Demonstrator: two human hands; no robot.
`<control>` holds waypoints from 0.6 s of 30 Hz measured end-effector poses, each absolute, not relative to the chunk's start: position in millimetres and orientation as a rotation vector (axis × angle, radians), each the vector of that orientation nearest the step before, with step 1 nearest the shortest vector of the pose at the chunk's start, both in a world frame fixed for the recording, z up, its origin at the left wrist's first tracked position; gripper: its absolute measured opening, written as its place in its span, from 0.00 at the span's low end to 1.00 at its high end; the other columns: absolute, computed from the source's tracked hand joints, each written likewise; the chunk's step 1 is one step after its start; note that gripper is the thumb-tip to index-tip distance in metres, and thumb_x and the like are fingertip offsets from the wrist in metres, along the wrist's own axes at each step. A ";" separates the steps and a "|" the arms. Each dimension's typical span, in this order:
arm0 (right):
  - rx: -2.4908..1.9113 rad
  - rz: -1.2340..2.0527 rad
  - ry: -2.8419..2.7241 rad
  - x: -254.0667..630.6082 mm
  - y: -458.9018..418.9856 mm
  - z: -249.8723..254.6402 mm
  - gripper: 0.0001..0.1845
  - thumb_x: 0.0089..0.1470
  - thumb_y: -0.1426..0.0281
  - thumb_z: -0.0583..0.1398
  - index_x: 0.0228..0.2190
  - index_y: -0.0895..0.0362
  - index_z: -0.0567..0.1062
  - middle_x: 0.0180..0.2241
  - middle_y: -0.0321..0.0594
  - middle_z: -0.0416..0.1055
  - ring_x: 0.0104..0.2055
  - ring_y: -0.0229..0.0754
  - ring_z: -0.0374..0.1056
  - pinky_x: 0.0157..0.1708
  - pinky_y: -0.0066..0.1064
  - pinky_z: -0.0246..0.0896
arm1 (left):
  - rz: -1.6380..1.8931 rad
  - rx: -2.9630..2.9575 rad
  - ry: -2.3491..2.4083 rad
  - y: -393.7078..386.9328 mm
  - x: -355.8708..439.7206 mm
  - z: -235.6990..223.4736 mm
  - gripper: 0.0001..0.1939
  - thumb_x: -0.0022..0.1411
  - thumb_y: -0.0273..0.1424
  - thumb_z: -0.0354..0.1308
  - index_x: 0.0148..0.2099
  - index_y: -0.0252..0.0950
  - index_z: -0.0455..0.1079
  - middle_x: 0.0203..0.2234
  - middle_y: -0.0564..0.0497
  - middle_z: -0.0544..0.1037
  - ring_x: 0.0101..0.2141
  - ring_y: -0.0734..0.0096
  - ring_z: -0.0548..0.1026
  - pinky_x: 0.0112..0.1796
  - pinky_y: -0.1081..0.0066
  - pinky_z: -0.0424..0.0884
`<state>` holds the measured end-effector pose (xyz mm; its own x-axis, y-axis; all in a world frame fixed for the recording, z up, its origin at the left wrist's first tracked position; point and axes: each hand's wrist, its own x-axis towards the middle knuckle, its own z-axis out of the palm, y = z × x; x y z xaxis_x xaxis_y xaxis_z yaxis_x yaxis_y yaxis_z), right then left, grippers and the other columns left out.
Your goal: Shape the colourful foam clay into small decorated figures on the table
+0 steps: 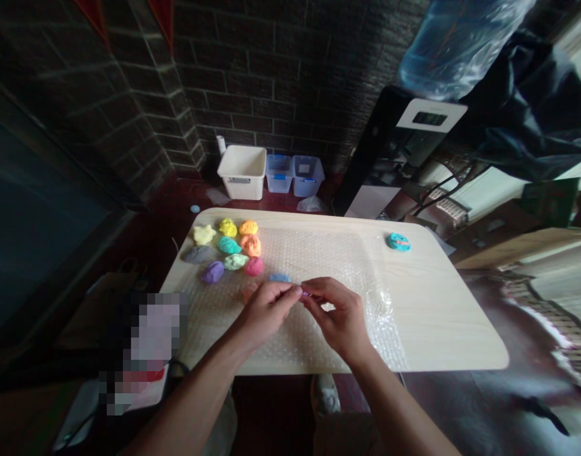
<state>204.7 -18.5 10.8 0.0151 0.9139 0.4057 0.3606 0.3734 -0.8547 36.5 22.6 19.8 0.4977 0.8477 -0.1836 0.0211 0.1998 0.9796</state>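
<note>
My left hand [270, 301] and my right hand [338, 309] meet above the bubble wrap [313, 250], with fingertips pinched together. Between them shows a small purple piece of modelling clay [306, 294], mostly covered by the fingers. Just behind my left hand lies a blue clay piece [279, 277]. A peach-coloured lump [249, 290] sits beside that hand, partly hidden by it. Farther left are several clay lumps, among them a purple lump [213, 272], a pink lump [253, 266], a pale green lump [236, 261] and a grey lump [197, 254].
A teal clay disc [399, 242] with an orange stripe lies at the right of the wooden table [442, 304]. Beyond the far edge stand a white bin [242, 180], two bluish plastic boxes [307, 183] and a water dispenser [380, 152]. A pixelated patch covers the lower left.
</note>
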 end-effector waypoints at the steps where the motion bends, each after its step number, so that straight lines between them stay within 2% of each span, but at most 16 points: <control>1: -1.188 0.672 -1.537 204.8 -18.5 10.2 0.04 0.61 0.72 0.67 0.38 0.53 0.83 0.39 0.43 0.81 0.36 0.41 0.77 0.31 0.31 0.75 | 0.693 1.267 0.871 22.6 36.9 20.8 0.21 0.66 0.46 0.59 0.29 0.34 0.72 0.17 0.58 0.61 0.20 0.77 0.56 0.23 0.73 0.51; 6: -1.194 0.747 -1.504 204.1 -19.6 8.0 0.03 0.59 0.72 0.68 0.38 0.55 0.81 0.37 0.41 0.79 0.33 0.39 0.76 0.30 0.29 0.73 | 0.713 1.304 0.815 24.2 37.6 23.7 0.17 0.65 0.43 0.63 0.35 0.33 0.81 0.26 0.51 0.77 0.28 0.71 0.70 0.30 0.73 0.61; 10: -1.116 0.769 -1.578 202.8 -21.2 11.7 0.12 0.62 0.72 0.65 0.47 0.52 0.82 0.43 0.44 0.78 0.37 0.41 0.77 0.31 0.31 0.75 | 0.769 1.163 0.860 25.7 36.2 27.5 0.16 0.58 0.42 0.70 0.33 0.32 0.81 0.26 0.49 0.80 0.29 0.69 0.73 0.31 0.72 0.65; 12: -1.086 0.803 -1.588 202.4 -22.1 13.6 0.15 0.64 0.72 0.63 0.51 0.51 0.81 0.45 0.45 0.78 0.36 0.40 0.77 0.32 0.32 0.75 | 0.783 1.093 0.864 25.6 35.0 30.2 0.16 0.55 0.41 0.72 0.33 0.32 0.81 0.25 0.50 0.79 0.26 0.72 0.71 0.29 0.73 0.63; 15: -1.101 0.841 -1.551 201.0 -23.5 14.3 0.12 0.64 0.70 0.63 0.48 0.52 0.81 0.43 0.44 0.78 0.33 0.39 0.76 0.31 0.33 0.74 | 0.777 1.045 0.882 24.3 34.5 30.6 0.17 0.53 0.42 0.73 0.32 0.31 0.80 0.22 0.53 0.75 0.21 0.79 0.62 0.23 0.75 0.55; 18: -1.183 0.868 -1.419 197.9 -24.3 13.1 0.07 0.63 0.67 0.65 0.43 0.54 0.80 0.36 0.41 0.78 0.30 0.39 0.75 0.28 0.31 0.72 | 0.807 0.970 0.927 24.0 36.6 24.8 0.20 0.57 0.46 0.70 0.30 0.33 0.76 0.16 0.60 0.61 0.18 0.81 0.52 0.21 0.75 0.46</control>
